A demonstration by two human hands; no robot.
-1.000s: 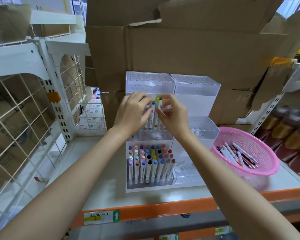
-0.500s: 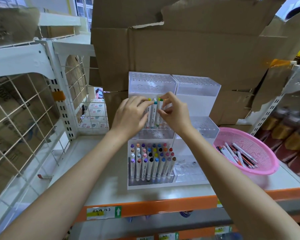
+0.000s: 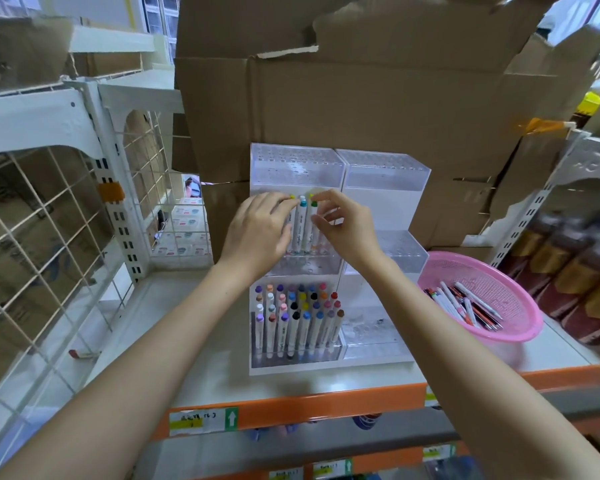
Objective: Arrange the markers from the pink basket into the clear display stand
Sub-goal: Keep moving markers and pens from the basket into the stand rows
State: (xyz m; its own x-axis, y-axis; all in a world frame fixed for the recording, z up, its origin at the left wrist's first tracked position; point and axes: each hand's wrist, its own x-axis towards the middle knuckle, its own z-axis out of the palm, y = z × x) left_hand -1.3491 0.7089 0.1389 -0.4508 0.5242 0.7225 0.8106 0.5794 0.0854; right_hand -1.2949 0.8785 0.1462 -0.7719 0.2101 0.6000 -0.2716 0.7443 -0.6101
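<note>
In the head view, three upright markers [image 3: 302, 225] stand on the middle tier of the clear display stand [image 3: 385, 174], between both hands. The left hand [image 3: 257, 233] and right hand [image 3: 347, 226], arms outstretched, pinch them with curled fingers. The pink basket [image 3: 520, 327] sits right of the stand.

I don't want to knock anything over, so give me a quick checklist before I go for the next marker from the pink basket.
1. Three markers stand upright in the middle tier of the clear display stand: ok.
2. Their ends fully seated in the holes: cannot tell.
3. Right hand free to reach: not ok, it pinches the green-capped marker.
4. Left hand clear of the markers: not ok, it touches them.
5. Pink basket holds loose markers: ok.
</note>
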